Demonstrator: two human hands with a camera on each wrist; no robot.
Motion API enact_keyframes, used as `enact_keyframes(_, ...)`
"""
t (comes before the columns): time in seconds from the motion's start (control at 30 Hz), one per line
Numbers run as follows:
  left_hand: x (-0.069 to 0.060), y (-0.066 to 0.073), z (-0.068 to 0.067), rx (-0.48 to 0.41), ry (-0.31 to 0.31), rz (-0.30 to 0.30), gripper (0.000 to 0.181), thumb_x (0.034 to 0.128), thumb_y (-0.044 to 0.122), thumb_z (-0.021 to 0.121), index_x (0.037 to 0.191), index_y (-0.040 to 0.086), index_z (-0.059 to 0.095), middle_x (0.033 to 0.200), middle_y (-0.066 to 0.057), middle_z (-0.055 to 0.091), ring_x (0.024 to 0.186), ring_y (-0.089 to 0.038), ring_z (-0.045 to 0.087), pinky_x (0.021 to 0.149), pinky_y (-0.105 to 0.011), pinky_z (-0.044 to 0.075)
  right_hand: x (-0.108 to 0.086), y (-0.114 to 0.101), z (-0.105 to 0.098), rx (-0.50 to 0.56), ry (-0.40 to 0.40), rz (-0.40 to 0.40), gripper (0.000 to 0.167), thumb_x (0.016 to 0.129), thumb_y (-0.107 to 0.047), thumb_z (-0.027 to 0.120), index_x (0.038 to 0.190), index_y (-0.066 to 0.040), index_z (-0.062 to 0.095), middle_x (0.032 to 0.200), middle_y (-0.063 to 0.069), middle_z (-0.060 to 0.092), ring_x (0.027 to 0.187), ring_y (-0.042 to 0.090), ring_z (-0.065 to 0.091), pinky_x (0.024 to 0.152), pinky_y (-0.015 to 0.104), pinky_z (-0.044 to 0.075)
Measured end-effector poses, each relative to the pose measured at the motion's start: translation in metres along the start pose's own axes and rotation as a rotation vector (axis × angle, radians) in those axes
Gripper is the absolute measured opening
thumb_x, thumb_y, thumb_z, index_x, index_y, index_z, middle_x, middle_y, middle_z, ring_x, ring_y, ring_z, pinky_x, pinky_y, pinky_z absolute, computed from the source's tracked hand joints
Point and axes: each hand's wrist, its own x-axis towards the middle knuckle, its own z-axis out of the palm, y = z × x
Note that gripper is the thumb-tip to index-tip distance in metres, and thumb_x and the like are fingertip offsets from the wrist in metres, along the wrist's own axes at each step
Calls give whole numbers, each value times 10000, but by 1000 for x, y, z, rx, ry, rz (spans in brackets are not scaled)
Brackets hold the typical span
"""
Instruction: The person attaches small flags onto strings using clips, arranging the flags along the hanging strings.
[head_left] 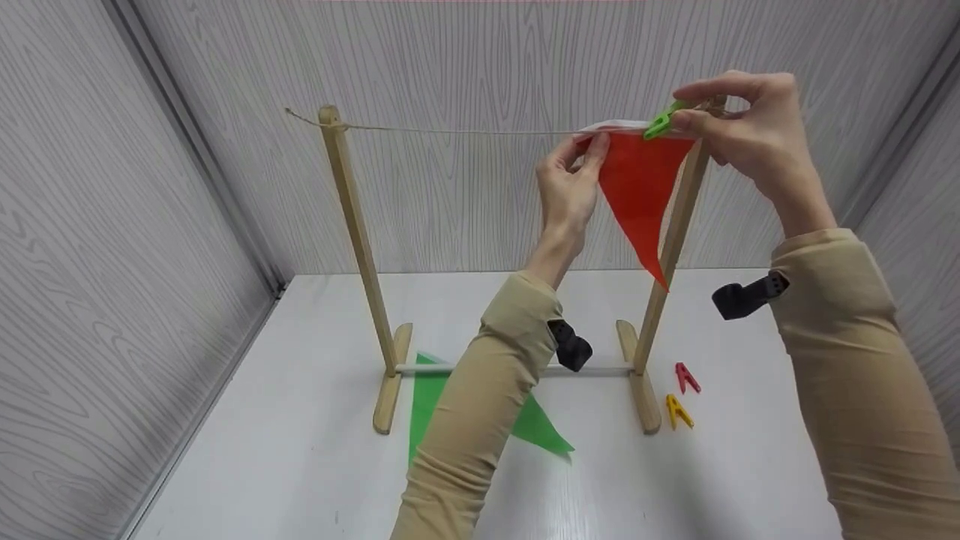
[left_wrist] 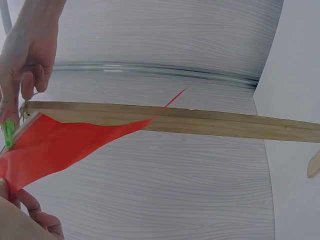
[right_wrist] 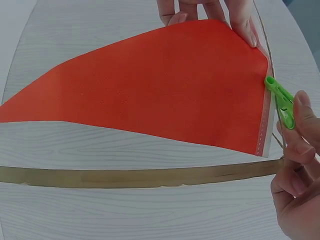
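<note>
A red triangular pennant (head_left: 643,187) with a white top hem hangs point down at the right end of a twine line (head_left: 465,133). Its upper left corner is pinched by my left hand (head_left: 568,184), thumb in front. My right hand (head_left: 757,124) pinches a green clothespin (head_left: 660,122) between thumb and fingers. In the right wrist view, the tip of the clothespin (right_wrist: 281,102) sits at the pennant's hem beside the twine. Whether its jaws clamp both cloth and twine I cannot tell.
Wooden posts (head_left: 352,232) on feet, joined by a white bar (head_left: 585,370), carry the twine. A green pennant (head_left: 541,426) lies on the white table (head_left: 300,450), partly behind my left sleeve. Red (head_left: 685,377) and yellow (head_left: 679,412) clothespins lie right of the stand.
</note>
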Motion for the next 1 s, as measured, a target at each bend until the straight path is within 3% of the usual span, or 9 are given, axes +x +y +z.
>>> enact_keyframes(0.3,0,0,-1,-14,-3,0,227,998,142,628,1162,4,704,1133,-167,708,861,-91,628,827,-163,517,-1,0,0,101,-28,24,292,887,-141,776,1163,-54,739,894,-58,665,514,74,483,506,147,435)
enact_keyframes(0.57,-2,-2,-4,-15,-13,3,248,994,149,639,1173,-14,688,1139,-180,705,890,-89,637,864,-172,515,-3,0,-1,107,-26,37,357,892,-175,774,1213,-29,714,908,-32,679,518,66,543,519,138,470)
enact_keyframes(0.73,-1,-3,-7,-32,-9,-27,271,972,148,673,1182,-25,676,1117,-194,709,867,-88,635,837,-165,515,-3,2,-1,153,-30,35,368,882,-136,779,1218,-6,706,896,-13,692,490,65,530,509,142,467)
enact_keyframes(1.0,0,-4,-9,-35,9,-43,266,939,120,714,1156,-29,674,1089,-190,727,850,-76,635,838,-171,534,-4,3,-1,126,-32,28,389,886,-143,776,1250,-34,694,972,-25,700,525,74,555,531,138,477)
